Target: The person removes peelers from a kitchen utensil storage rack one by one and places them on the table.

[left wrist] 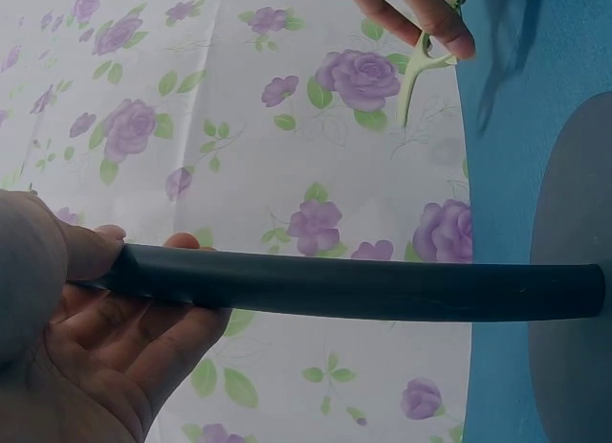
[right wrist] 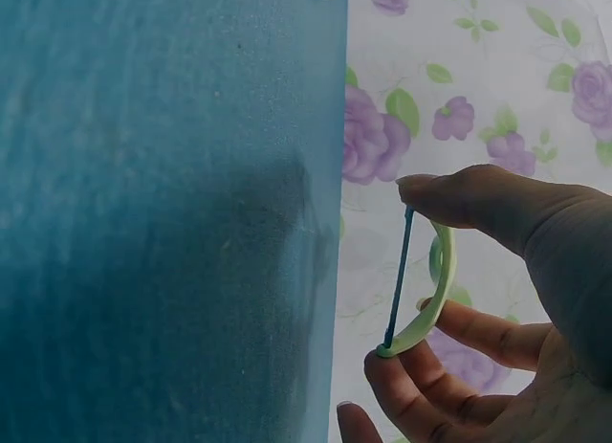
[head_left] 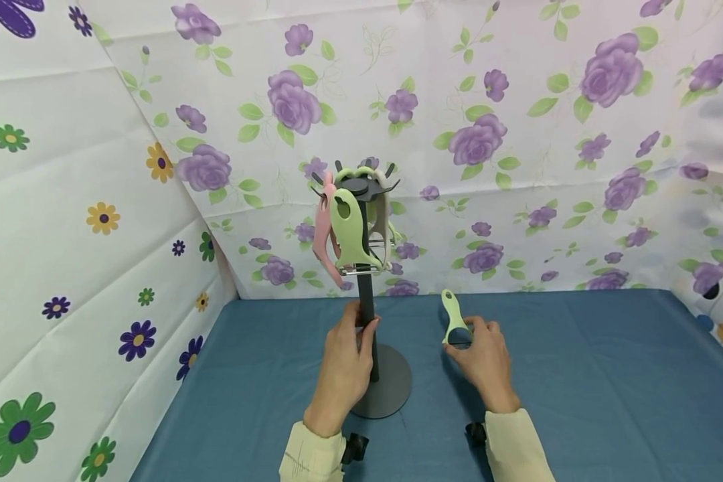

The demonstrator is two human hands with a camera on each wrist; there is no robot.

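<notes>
My left hand [head_left: 347,358] grips the black post [left wrist: 382,288] of a stand partway up, thumb on one side and fingers on the other. At the stand's top, a hooked ring [head_left: 361,187] carries several Y-shaped peelers: a pink peeler [head_left: 323,231], a light green peeler [head_left: 351,231] in front and a grey-beige peeler [head_left: 381,211]. To the right of the stand, my right hand [head_left: 485,355] pinches another light green peeler [right wrist: 442,285] by the two ends of its head, thumb against fingers. Its handle, with a hole in the end, points up and away.
The stand's round grey base [head_left: 391,395] rests on a blue tablecloth [head_left: 608,388]. Behind the table hangs a white sheet with purple roses [head_left: 295,104]. Another sheet with coloured flowers [head_left: 102,217] slopes along the left side.
</notes>
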